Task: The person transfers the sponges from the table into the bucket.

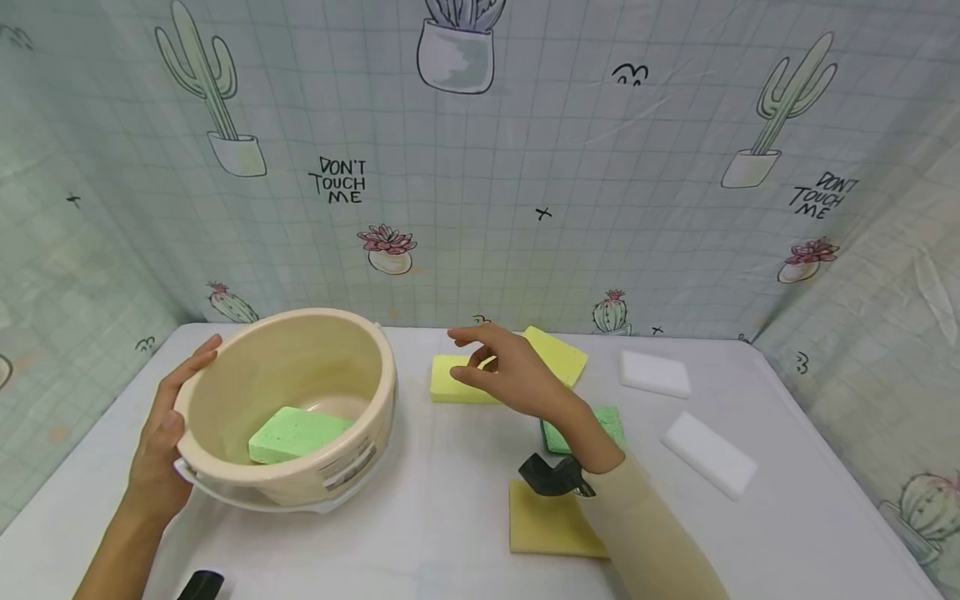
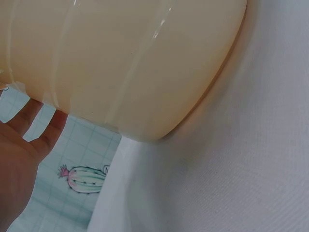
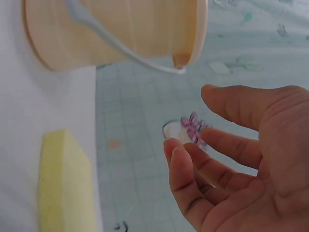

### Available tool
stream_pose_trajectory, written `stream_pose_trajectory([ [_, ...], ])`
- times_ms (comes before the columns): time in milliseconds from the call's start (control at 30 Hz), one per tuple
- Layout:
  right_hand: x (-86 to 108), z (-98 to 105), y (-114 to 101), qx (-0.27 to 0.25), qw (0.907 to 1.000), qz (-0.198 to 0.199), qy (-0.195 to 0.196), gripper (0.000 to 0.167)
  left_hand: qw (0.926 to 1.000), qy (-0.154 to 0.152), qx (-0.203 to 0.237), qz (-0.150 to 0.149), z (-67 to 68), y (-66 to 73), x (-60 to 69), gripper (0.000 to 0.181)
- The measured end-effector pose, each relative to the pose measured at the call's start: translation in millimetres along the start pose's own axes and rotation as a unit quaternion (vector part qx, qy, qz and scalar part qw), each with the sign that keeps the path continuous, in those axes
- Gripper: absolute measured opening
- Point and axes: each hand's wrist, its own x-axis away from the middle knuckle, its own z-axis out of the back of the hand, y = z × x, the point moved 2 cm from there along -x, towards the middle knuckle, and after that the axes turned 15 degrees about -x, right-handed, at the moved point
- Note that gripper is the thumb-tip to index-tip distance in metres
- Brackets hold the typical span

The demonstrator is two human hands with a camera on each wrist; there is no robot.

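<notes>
A beige bucket (image 1: 360, 442) with a pale handle stands at the left of the table, a green sponge (image 1: 296, 433) lying inside it. My left hand (image 1: 159, 450) grips the bucket's left rim, fingers along the outside and thumb at the edge; the left wrist view shows that hand (image 2: 21, 154) against the bucket wall (image 2: 111, 58). Over the yellow sponge (image 1: 450, 385) hangs my right hand (image 1: 513, 371), holding nothing, its fingers loosely bent and apart from the thumb. In the right wrist view this hand (image 3: 241, 159) is beside the bucket (image 3: 120, 29), not touching it.
Another yellow sponge (image 1: 558, 354) lies behind my right wrist. A green sponge (image 1: 603, 425) and a darker yellow one (image 1: 547, 525) are under my right forearm. Two white sponges (image 1: 655, 373) (image 1: 710, 454) lie at the right. A patterned curtain (image 1: 480, 167) hangs behind the table.
</notes>
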Motion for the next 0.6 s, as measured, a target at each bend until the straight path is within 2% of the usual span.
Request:
stream_pose_trajectory([
  [167,8.7,5.3,23.1,-0.019,0.9991,-0.030,0.025,0.046,1.0000,-0.001,-0.001,0.000,1.1,-0.3,2.2,0.057],
  [433,16.6,11.0,50.7,-0.069,0.9954,-0.064,0.019,0.046,1.0000,-0.008,0.001,0.006,1.1,-0.7,1.4,0.057],
  [600,16.5,17.9,63.4,-0.065,0.9947,-0.074,0.030,0.045,0.9999,-0.006,0.010,-0.005,0.1,-0.2,-1.4,0.057],
])
